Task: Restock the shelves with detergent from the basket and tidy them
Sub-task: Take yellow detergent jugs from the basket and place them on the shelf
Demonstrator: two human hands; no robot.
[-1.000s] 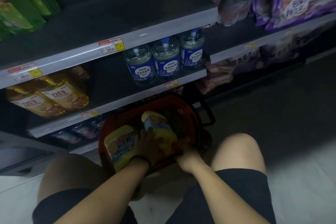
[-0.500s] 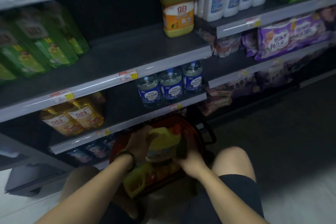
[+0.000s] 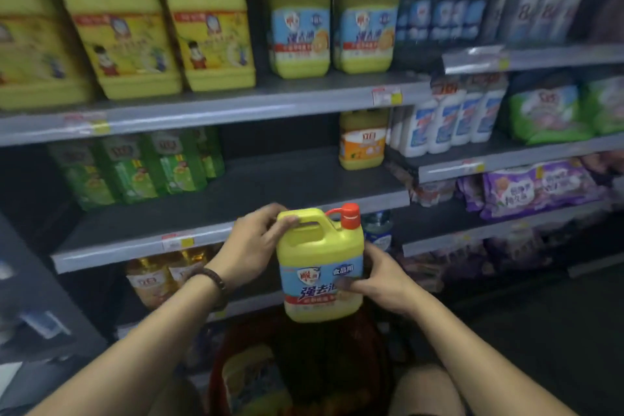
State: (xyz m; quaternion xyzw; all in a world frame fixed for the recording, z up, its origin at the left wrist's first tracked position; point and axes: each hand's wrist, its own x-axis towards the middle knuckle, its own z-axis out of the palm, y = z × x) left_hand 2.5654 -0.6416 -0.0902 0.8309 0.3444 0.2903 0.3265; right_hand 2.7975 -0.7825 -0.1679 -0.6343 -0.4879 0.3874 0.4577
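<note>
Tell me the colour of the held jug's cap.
Red, on the yellow jug; its cap shows clearly in the head view.

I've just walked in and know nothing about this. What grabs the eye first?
The yellow jug with a red cap, held up mid-view: the left hand grips its handle, the right hand holds its side. Behind it, the middle shelf shows a wide gap between green bottles and a lone orange-labelled jug. Two matching jugs stand on the top shelf.

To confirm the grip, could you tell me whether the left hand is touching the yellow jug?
Touching. The head view shows the left hand gripping the yellow jug by its top handle; the right hand holds its side.
</note>
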